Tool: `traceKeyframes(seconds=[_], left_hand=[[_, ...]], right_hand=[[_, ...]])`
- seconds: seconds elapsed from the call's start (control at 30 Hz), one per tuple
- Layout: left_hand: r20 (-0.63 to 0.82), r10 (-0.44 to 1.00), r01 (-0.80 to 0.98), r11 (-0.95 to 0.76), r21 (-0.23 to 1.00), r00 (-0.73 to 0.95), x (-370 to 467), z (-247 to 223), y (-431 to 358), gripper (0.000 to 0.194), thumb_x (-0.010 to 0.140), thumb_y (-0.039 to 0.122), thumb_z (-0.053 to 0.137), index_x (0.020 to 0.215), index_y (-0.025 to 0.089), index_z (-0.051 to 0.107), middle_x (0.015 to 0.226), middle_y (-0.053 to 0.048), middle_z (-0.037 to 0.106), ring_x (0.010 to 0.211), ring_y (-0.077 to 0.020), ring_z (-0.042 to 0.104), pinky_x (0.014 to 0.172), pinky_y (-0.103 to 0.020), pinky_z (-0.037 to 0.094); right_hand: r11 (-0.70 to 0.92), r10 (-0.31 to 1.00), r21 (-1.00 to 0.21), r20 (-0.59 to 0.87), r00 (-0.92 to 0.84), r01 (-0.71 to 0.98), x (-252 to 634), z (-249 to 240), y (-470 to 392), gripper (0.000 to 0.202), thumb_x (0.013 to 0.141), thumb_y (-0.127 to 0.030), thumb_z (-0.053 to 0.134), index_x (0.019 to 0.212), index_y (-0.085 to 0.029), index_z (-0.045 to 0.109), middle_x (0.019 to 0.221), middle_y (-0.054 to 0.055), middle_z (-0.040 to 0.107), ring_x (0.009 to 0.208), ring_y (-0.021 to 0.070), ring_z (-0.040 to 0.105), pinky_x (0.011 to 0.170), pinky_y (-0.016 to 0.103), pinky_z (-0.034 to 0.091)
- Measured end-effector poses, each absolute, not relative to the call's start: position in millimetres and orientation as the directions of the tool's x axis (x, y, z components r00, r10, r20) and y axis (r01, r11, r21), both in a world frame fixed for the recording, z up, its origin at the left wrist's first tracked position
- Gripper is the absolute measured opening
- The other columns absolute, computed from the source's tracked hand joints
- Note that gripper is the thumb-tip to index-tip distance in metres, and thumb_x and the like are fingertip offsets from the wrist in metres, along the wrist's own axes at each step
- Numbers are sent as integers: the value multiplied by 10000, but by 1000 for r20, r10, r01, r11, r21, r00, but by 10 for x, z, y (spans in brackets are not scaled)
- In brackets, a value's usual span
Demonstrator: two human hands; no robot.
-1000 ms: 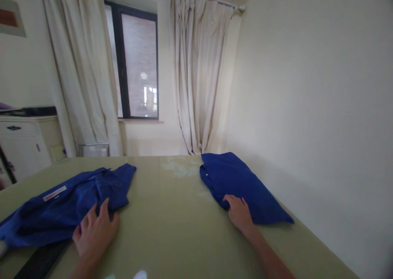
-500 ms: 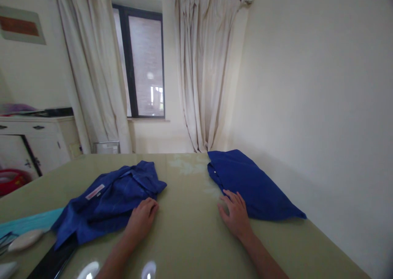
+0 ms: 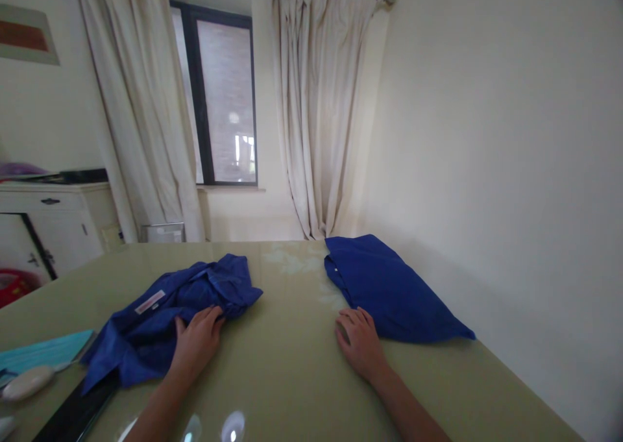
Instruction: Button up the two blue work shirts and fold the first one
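A crumpled blue garment [image 3: 156, 331] with a white and red label lies on the left part of the table. My left hand [image 3: 197, 341] rests on its near right edge, thumb spread away from the fingers over the cloth. Some of its fingertips are hidden against the fabric. On the right lies a darker blue folded garment [image 3: 394, 293] with a small white spot, perhaps a button, at its left edge. My right hand [image 3: 361, 344] is beside that garment's near left edge, palm down, fingers loosely bent and thumb apart, with nothing held.
A dark flat object [image 3: 73, 409] lies partly under the crumpled garment. Beside it are a light blue face mask [image 3: 48, 351] and a whitish oval object [image 3: 29, 383]. The glossy greenish table [image 3: 287, 377] meets a wall [image 3: 511, 169] on the right. Curtains and a window stand beyond.
My left hand has moved left onto the crumpled garment, its thumb spreading. My right hand has shifted slightly down and left, off the folded garment's edge. The view has turned slightly right.
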State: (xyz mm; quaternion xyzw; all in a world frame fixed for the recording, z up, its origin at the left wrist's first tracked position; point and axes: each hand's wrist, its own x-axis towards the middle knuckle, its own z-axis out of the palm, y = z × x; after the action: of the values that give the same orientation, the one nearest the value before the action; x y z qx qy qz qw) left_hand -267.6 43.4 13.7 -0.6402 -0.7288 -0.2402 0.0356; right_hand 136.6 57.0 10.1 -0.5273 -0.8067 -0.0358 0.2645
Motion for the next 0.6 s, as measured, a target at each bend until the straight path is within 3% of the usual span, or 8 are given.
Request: traceKeyframes(seconds=[0.07, 0.13, 0.23, 0.3, 0.37, 0.47, 0.53, 0.6], left_hand=[[391, 920, 917, -121, 380, -41, -2408, 229, 358, 239, 929, 272, 481, 995, 252, 710, 1252, -106, 713, 1276, -333, 579, 1208, -685, 65], [387, 913, 805, -326, 496, 131, -2023, 364, 177, 215, 949, 321, 507, 934, 264, 713, 1191, -77, 735, 1276, -319, 582, 1235, -639, 41], [250, 824, 527, -528, 666, 509, -1435, 597, -207, 235, 969, 421, 551, 929, 287, 739, 1102, -54, 753, 1125, -260, 661, 1226, -497, 245], [220, 743, 376, -543, 751, 632, -1207, 720, -405, 250, 947, 473, 592, 1042, 299, 745, 1103, -63, 750, 1061, -242, 676, 1084, -375, 438], [261, 788, 362, -514, 777, 558, -1181, 773, -458, 290, 931, 508, 603, 1077, 300, 743, 1105, -70, 749, 1061, -248, 669, 968, -326, 501], [293, 939, 511, -344, 788, 180, -1453, 706, -257, 351, 943, 552, 534, 1016, 273, 735, 1022, -68, 754, 943, -251, 684, 833, -339, 539], [260, 965, 584, -201, 787, -19, -1727, 613, -46, 413, 936, 574, 489, 1036, 243, 715, 969, -70, 750, 851, -251, 688, 763, -353, 548], [220, 975, 623, -156, 767, -27, -1983, 540, 111, 436, 918, 586, 487, 1017, 227, 713, 970, -67, 752, 899, -259, 691, 815, -362, 547]], right_hand=[[433, 836, -218, 461, -299, 875, 1360, 94, 583, 207, 916, -226, 551, 1059, -247, 700, 1195, 73, 703, 1170, 260, 602, 1119, 501, 348], [436, 832, -228, 471, -293, 871, 1372, 83, 607, 217, 937, -241, 532, 1070, -247, 703, 1207, 78, 701, 1180, 269, 600, 1107, 501, 366], [462, 823, -305, 497, -274, 833, 1430, 77, 649, 316, 996, -253, 423, 1174, -246, 685, 1217, 93, 700, 1164, 257, 620, 1047, 455, 444], [467, 824, -391, 517, -230, 793, 1479, 88, 663, 385, 1031, -281, 346, 1263, -241, 651, 1237, 99, 691, 1156, 241, 632, 1012, 415, 488], [465, 826, -466, 534, -180, 753, 1512, 110, 660, 416, 1048, -331, 314, 1305, -240, 629, 1257, 97, 681, 1161, 237, 635, 1014, 404, 502], [472, 830, -518, 533, -162, 713, 1510, 157, 634, 422, 1054, -390, 323, 1279, -244, 648, 1213, 97, 692, 1134, 249, 638, 1012, 416, 501], [480, 831, -525, 529, -172, 703, 1494, 188, 613, 426, 1058, -409, 322, 1243, -250, 672, 1168, 98, 696, 1107, 251, 633, 997, 417, 495], [490, 824, -522, 538, -176, 698, 1493, 214, 589, 445, 1064, -424, 303, 1224, -258, 684, 1174, 94, 684, 1118, 245, 615, 1003, 414, 477]])
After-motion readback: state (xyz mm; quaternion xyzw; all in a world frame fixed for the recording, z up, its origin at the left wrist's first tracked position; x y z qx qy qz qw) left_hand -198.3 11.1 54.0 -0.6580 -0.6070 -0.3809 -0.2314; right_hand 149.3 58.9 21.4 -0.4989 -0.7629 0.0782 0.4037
